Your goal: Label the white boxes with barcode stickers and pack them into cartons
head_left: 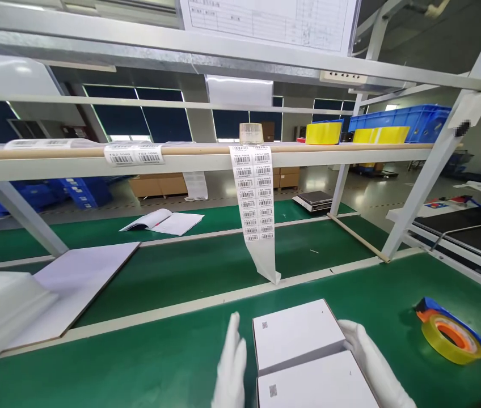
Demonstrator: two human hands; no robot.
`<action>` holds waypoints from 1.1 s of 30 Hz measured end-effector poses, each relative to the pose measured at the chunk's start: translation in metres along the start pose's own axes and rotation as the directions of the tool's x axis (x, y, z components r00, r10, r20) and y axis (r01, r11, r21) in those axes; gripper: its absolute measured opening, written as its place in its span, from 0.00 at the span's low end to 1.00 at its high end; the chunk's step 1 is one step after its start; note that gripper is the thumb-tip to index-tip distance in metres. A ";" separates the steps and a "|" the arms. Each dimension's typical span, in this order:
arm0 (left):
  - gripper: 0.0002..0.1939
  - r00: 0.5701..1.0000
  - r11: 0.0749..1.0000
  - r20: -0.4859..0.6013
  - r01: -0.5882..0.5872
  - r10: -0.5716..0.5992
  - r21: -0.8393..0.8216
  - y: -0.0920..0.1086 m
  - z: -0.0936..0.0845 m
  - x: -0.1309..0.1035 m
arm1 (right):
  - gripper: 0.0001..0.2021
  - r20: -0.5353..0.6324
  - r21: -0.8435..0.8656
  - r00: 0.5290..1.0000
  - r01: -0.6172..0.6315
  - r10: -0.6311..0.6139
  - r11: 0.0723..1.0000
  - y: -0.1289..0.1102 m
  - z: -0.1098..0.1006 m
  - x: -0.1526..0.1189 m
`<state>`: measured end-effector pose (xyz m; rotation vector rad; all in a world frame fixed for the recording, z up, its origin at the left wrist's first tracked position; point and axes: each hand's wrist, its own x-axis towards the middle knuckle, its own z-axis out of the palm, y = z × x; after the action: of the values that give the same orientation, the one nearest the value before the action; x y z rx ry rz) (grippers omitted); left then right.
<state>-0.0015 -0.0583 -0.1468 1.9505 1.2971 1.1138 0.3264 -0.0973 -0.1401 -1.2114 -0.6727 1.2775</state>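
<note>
White boxes (298, 335): lower centre, apparently closed; remaining steps unclear
Left hand (230, 365): released, beside boxes
Right hand (366, 354): against right side, grip can't tell
Label strip (258, 207): centre, labels unpeeled

Head cam, fwd/dn over bench (151, 362)

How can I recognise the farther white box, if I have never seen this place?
Start at the green work surface and find the hanging strip of barcode labels. Below it in the picture, two white boxes are between the gloved left hand and right hand. Yours is the farther box: its whole top shows, while the nearer box is cut off by the picture's bottom edge.
</note>
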 end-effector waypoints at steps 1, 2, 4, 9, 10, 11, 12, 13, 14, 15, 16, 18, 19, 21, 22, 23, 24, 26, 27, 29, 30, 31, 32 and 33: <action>0.36 0.995 0.998 -0.088 0.053 -0.054 -0.017 0.000 -0.009 0.026 | 0.35 -0.067 -0.038 0.995 0.074 -0.077 0.997 -0.003 -0.006 0.005; 0.36 0.978 0.984 -0.151 0.125 -0.144 -0.131 0.002 -0.020 0.057 | 0.35 -0.116 -0.077 0.981 0.145 -0.153 0.986 -0.006 -0.011 0.008; 0.40 0.976 0.960 -0.173 0.080 -0.130 -0.267 0.009 -0.039 0.125 | 0.35 -0.144 -0.158 0.948 0.262 -0.285 0.952 -0.017 -0.018 0.011; 0.65 0.996 0.916 -0.084 -0.056 0.024 -0.396 0.031 -0.050 0.231 | 0.31 -0.058 -0.410 0.852 0.455 -0.520 0.791 -0.052 -0.006 -0.006; 0.66 0.996 0.902 -0.070 -0.072 0.047 -0.425 0.036 -0.047 0.231 | 0.30 -0.029 -0.462 0.831 0.482 -0.556 0.745 -0.060 0.000 -0.011; 0.66 0.996 0.890 -0.061 -0.089 0.069 -0.448 0.041 -0.044 0.226 | 0.29 0.002 -0.510 0.808 0.508 -0.590 0.694 -0.067 0.006 -0.016; 0.66 0.994 0.878 -0.059 -0.109 0.092 -0.466 0.047 -0.041 0.216 | 0.27 0.036 -0.555 0.784 0.531 -0.619 0.640 -0.075 0.013 -0.021; 0.66 0.991 0.867 -0.058 -0.132 0.119 -0.480 0.053 -0.040 0.204 | 0.26 0.071 -0.594 0.760 0.552 -0.646 0.585 -0.082 0.021 -0.025; 0.64 0.987 0.857 -0.056 -0.159 0.151 -0.491 0.061 -0.040 0.192 | 0.24 0.110 -0.627 0.738 0.572 -0.666 0.530 -0.090 0.031 -0.028; 0.61 0.981 0.852 -0.051 -0.187 0.185 -0.489 0.068 -0.041 0.180 | 0.22 0.151 -0.654 0.718 0.588 -0.680 0.475 -0.098 0.041 -0.030; 0.56 0.975 0.858 -0.048 -0.213 0.216 -0.468 0.077 -0.044 0.169 | 0.20 0.190 -0.677 0.696 0.604 -0.693 0.421 -0.107 0.054 -0.031; 0.43 0.968 0.890 -0.058 -0.246 0.242 -0.383 0.092 -0.051 0.157 | 0.15 0.278 -0.690 0.614 0.663 -0.739 0.292 -0.123 0.084 -0.028; 0.36 0.969 0.906 -0.069 -0.246 0.237 -0.344 0.099 -0.054 0.154 | 0.12 0.328 -0.675 0.544 0.707 -0.772 0.212 -0.130 0.101 -0.025; 0.25 0.972 0.917 -0.096 -0.233 0.213 -0.324 0.110 -0.059 0.153 | 0.09 0.416 -0.612 0.355 0.791 -0.837 0.031 -0.143 0.135 -0.016; 0.23 0.973 0.910 -0.101 -0.228 0.205 -0.345 0.114 -0.061 0.153 | 0.08 0.447 -0.576 0.258 0.816 -0.857 -0.054 -0.148 0.150 -0.010; 0.21 0.973 0.899 -0.102 -0.228 0.205 -0.373 0.117 -0.062 0.153 | 0.08 0.466 -0.548 0.177 0.827 -0.867 -0.126 -0.153 0.164 -0.005; 0.20 0.973 0.888 -0.102 -0.233 0.210 -0.396 0.120 -0.063 0.153 | 0.08 0.475 -0.533 0.114 0.826 -0.872 -0.182 -0.156 0.175 0.000; 0.19 0.970 0.860 -0.095 -0.243 0.225 -0.449 0.125 -0.064 0.152 | 0.09 0.493 -0.517 0.029 0.814 -0.870 -0.266 -0.160 0.191 0.009; 0.19 0.969 0.840 -0.090 -0.245 0.231 -0.484 0.126 -0.065 0.151 | 0.09 0.508 -0.506 0.003 0.810 -0.861 -0.296 -0.161 0.196 0.012; 0.19 0.968 0.799 -0.085 -0.244 0.237 -0.550 0.129 -0.066 0.149 | 0.09 0.535 -0.484 -0.028 0.809 -0.844 -0.333 -0.162 0.202 0.017; 0.19 0.968 0.784 -0.084 -0.240 0.235 -0.573 0.129 -0.067 0.149 | 0.08 0.547 -0.472 -0.034 0.813 -0.837 -0.342 -0.162 0.204 0.018; 0.19 0.969 0.774 -0.086 -0.237 0.232 -0.587 0.128 -0.068 0.149 | 0.08 0.551 -0.465 -0.038 0.815 -0.833 -0.345 -0.162 0.206 0.019; 0.19 0.969 0.770 -0.087 -0.237 0.231 -0.592 0.127 -0.068 0.149 | 0.07 0.550 -0.462 -0.045 0.815 -0.834 -0.350 -0.162 0.208 0.019; 0.19 0.969 0.771 -0.084 -0.235 0.231 -0.592 0.126 -0.069 0.149 | 0.07 0.552 -0.460 -0.054 0.812 -0.832 -0.358 -0.161 0.209 0.018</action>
<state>0.0283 0.0297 0.0384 1.6331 0.5834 1.4378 0.1961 0.0046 0.0665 -0.7659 -1.7830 -0.5613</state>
